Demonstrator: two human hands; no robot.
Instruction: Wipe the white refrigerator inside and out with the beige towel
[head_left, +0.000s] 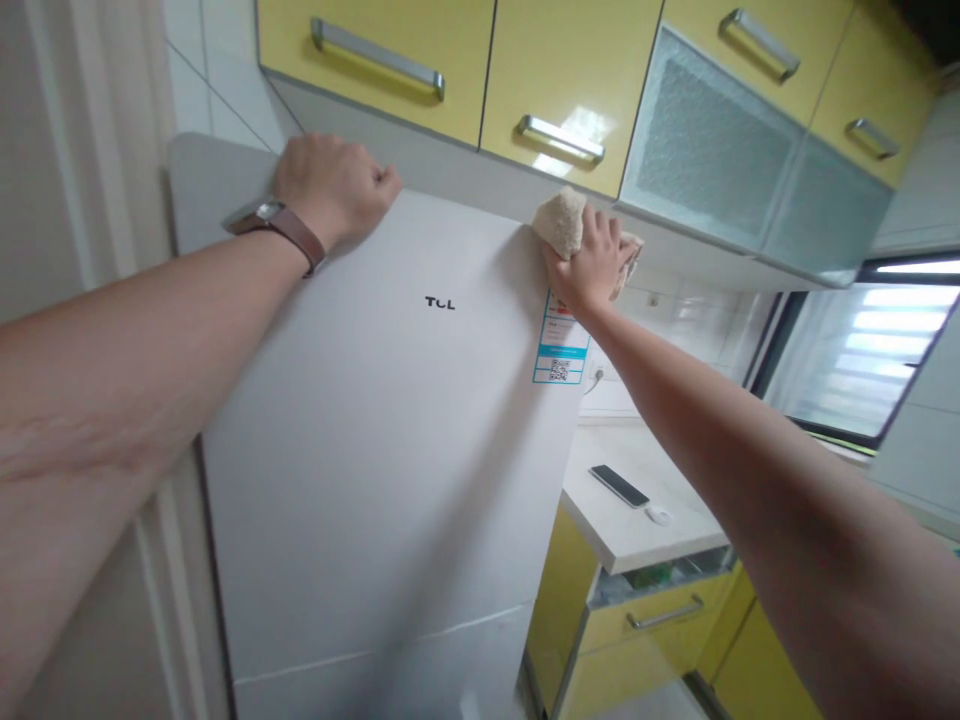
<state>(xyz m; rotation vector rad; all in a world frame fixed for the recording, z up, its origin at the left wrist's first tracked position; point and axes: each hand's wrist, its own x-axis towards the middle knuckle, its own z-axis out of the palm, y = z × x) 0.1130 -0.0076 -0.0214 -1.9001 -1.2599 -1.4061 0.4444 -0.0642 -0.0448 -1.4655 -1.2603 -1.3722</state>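
Note:
A white refrigerator (pixel 360 450) with a TCL logo stands tall in front of me. My left hand (pixel 334 190), with a brown-strapped watch (pixel 279 228) on the wrist, rests curled into a fist at its top edge; the fingertips are hidden. At the upper right corner, my right hand (pixel 596 260) grips a bunched beige cloth (pixel 561 222) and presses it against the refrigerator. Some of the cloth sticks out on both sides of the fingers. Just below that hand is a blue-and-white label (pixel 561 350) with a QR code, its top partly covered.
Yellow wall cabinets (pixel 562 60) with metal handles hang close above the refrigerator. To the right, a white countertop (pixel 630 535) bears a dark phone-like slab (pixel 619 485) and a small white object (pixel 658 515). A pale curtain (pixel 97 150) hangs left; a window (pixel 862 350) is at right.

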